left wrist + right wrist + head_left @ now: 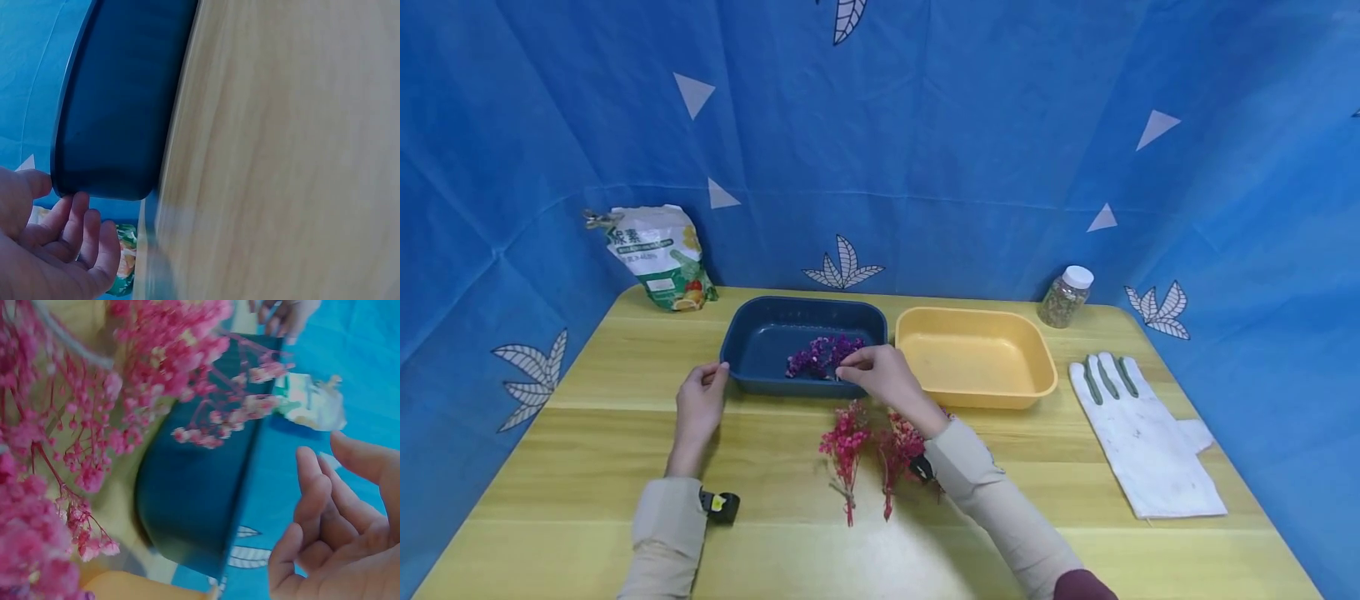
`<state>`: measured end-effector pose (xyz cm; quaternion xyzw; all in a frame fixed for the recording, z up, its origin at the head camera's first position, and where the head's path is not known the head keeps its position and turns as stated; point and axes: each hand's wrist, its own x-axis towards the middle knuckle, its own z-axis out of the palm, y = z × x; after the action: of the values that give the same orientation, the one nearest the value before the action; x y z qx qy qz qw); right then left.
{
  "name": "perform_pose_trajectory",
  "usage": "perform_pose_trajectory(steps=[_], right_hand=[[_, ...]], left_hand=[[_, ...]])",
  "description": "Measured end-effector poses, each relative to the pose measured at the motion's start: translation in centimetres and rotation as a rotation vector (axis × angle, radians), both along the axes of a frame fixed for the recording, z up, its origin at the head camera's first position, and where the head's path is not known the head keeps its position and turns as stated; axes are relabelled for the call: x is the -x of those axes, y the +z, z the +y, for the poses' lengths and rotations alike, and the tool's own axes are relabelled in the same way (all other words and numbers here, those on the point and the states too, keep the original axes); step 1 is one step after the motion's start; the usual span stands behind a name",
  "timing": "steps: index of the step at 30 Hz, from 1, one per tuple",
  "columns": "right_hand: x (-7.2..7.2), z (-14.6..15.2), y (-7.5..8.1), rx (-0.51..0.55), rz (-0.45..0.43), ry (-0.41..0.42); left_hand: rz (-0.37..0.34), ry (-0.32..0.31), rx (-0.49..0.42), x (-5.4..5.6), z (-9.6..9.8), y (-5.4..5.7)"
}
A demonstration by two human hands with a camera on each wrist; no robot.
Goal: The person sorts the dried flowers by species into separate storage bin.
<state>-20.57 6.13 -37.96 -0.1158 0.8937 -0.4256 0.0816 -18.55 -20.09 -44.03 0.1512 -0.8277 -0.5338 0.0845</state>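
My left hand (700, 404) is at the near left corner of a dark blue basin (760, 385). In the left wrist view the thumb and fingertips hold that corner's rim. Over the basin's near right side hovers my right hand (883, 375), its fingers loosely bent. The right wrist view shows a gap between thumb and forefinger, with nothing in it. A bunch of purple dried flowers (820, 354) lies inside the basin, just beside the right fingertips. Pink dried flowers (846, 442) lie on the table below the right hand, and another bunch (891, 454) is partly hidden by the right wrist.
A yellow basin (977, 398) stands right of the blue one. Behind it on the right is a white-lidded jar (1065, 298). A white glove (1150, 450) lies at the right. At the back left stands a printed bag (658, 258), before a blue curtain (985, 150).
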Motion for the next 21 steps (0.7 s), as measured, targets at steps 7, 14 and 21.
perform_pose_trajectory(steps=[7, 14, 21], right_hand=[[-3.1, 2.3, 1.3, 0.066, -0.014, 0.025], [-6.2, 5.5, 0.8, 0.155, 0.004, -0.081], [-9.3, 8.5, -0.7, 0.123, 0.05, -0.273]], left_hand=[[-0.001, -0.012, -0.007, 0.0, 0.0, 0.2], [0.001, -0.01, -0.009, 0.0, 0.0, 0.1], [0.009, 0.0, -0.009, -0.2, 0.1, 0.0]])
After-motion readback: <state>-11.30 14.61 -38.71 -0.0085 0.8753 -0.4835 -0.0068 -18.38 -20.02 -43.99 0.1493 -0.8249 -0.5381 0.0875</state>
